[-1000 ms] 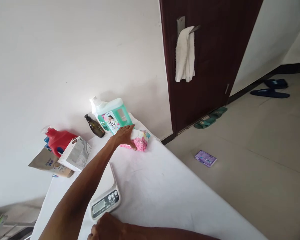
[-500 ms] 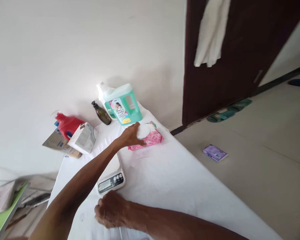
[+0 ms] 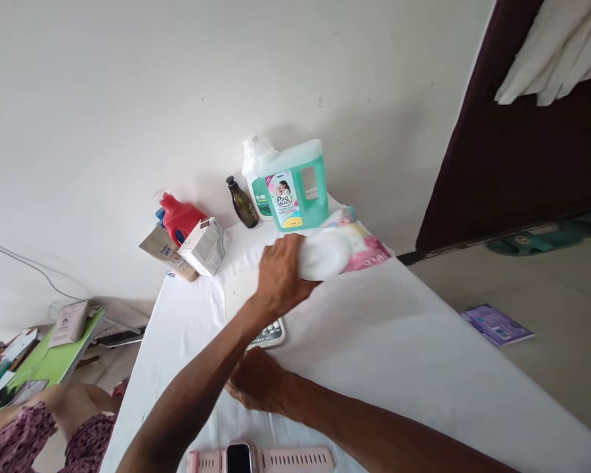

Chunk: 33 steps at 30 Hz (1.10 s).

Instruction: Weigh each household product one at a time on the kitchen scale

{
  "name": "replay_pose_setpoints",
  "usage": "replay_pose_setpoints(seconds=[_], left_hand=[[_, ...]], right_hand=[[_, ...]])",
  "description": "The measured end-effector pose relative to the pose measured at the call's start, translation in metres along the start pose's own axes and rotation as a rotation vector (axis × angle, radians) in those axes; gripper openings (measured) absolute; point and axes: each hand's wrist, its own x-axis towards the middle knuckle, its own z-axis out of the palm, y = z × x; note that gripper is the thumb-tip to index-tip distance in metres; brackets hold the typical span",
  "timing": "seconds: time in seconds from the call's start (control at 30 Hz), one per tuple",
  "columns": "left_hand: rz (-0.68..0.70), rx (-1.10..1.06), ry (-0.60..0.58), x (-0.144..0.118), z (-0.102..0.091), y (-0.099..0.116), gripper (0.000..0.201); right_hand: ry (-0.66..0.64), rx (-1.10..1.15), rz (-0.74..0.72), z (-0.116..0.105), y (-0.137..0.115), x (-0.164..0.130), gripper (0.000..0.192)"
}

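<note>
Room: I look down on a white-covered surface [image 3: 374,341] pushed against a pale wall, with a dark door off its right edge and a purple packet [image 3: 495,324] on the floor there.
Far edge: a green detergent jug [image 3: 290,184], a small dark bottle [image 3: 241,203], a red jug [image 3: 180,217] and a grey-white carton [image 3: 205,246] stand in a row along the wall.
White pad: the round white pad [image 3: 325,253] is lifted off the surface, just in front of the pink floral packet [image 3: 362,243] that lies near the far right corner.
Left hand: my left hand [image 3: 278,276] is closed round the near end of the pad, fingers wrapped over it and thumb under, so it carries the pad alone.
Right hand: my right hand [image 3: 259,381] rests knuckles-up on the cloth just this side of the kitchen scale [image 3: 256,315]; the fingers look curled in, and I cannot tell whether they hold anything.
Near edge: a pink-strapped watch [image 3: 261,458] lies flat by my forearms.
Risk, the pad: I judge the grip is only on one end, so the soft pad could fold or slip out and drop onto the cloth or the scale.
Risk, the bottles: my left forearm crosses over the scale, and a careless sweep towards the wall could knock the dark bottle, which is narrow and upright.
Risk, the watch: it sits at the very near edge, and a drag of my arms could push it off.
</note>
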Motion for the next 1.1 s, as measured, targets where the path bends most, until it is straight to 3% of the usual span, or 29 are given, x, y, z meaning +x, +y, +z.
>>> replay_pose_setpoints(seconds=[0.13,0.23,0.4,0.57,0.7,0.8,0.9,1.0,1.1], left_hand=[[-0.100,-0.063,0.058,-0.025,-0.058,-0.044,0.056],[-0.169,-0.040,0.002,-0.047,-0.083,-0.076,0.055],[-0.270,-0.018,-0.142,-0.073,-0.080,-0.112,0.055],[-0.324,-0.059,-0.242,-0.076,-0.068,-0.129,0.060],[-0.248,-0.149,-0.283,-0.077,-0.071,-0.139,0.092],[-0.266,-0.316,-0.130,-0.088,-0.077,-0.151,0.108],[-0.400,-0.491,0.187,-0.110,-0.072,-0.164,0.076],[-0.625,-0.559,0.444,-0.138,-0.044,-0.177,0.063],[-0.780,-0.591,0.480,-0.160,-0.008,-0.186,0.058]], right_hand=[[-0.175,-0.073,-0.050,-0.010,0.002,0.001,0.027],[-0.201,-0.054,-0.057,-0.009,0.003,0.001,0.028],[-0.175,-0.061,-0.041,-0.002,0.004,-0.001,0.028],[-0.195,-0.041,-0.036,0.000,0.005,-0.002,0.028],[-0.189,-0.021,-0.024,0.001,0.006,-0.003,0.025],[-0.200,-0.023,-0.016,-0.001,0.006,-0.004,0.026],[-0.238,-0.036,-0.015,-0.004,0.005,-0.004,0.029],[-0.262,-0.060,-0.010,-0.005,0.003,-0.003,0.029],[-0.242,-0.078,-0.024,-0.003,0.003,-0.004,0.024]])
